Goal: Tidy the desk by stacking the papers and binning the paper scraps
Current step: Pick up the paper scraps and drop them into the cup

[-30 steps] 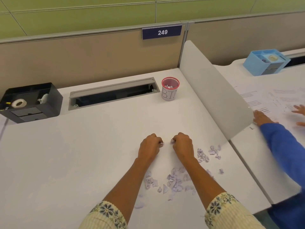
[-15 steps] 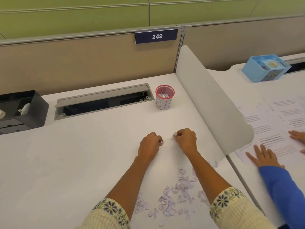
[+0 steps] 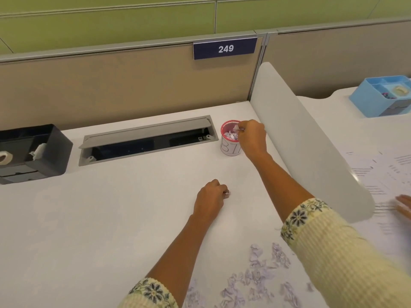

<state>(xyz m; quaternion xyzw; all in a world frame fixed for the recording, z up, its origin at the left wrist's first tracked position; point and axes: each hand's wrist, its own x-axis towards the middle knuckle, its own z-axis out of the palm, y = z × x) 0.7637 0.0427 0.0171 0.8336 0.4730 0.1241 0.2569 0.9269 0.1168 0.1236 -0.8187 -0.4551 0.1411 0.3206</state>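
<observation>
A small red-rimmed cup marked BIN [image 3: 229,147] stands at the back of the white desk [image 3: 111,218], with crumpled scraps inside. My right hand [image 3: 252,138] is over the cup's right rim and pinches a paper scrap [image 3: 237,129] above the opening. My left hand [image 3: 210,200] rests on the desk in front of the cup, fingers curled round a small scrap [image 3: 227,193] that peeks out. A pile of pale purple scraps [image 3: 255,278] lies near the desk's front edge between my forearms.
A grey cable tray with an open lid [image 3: 146,141] sits left of the cup. A black organiser [image 3: 33,152] holds tape at far left. A grey divider [image 3: 311,147] separates the neighbouring desk, where another person's hand [image 3: 403,207] moves printed sheets [image 3: 382,174] below a blue organiser [image 3: 384,96].
My right hand has gone from beside the left hand up to the bin with its scrap. The left hand has stayed put. The view has shifted forward.
</observation>
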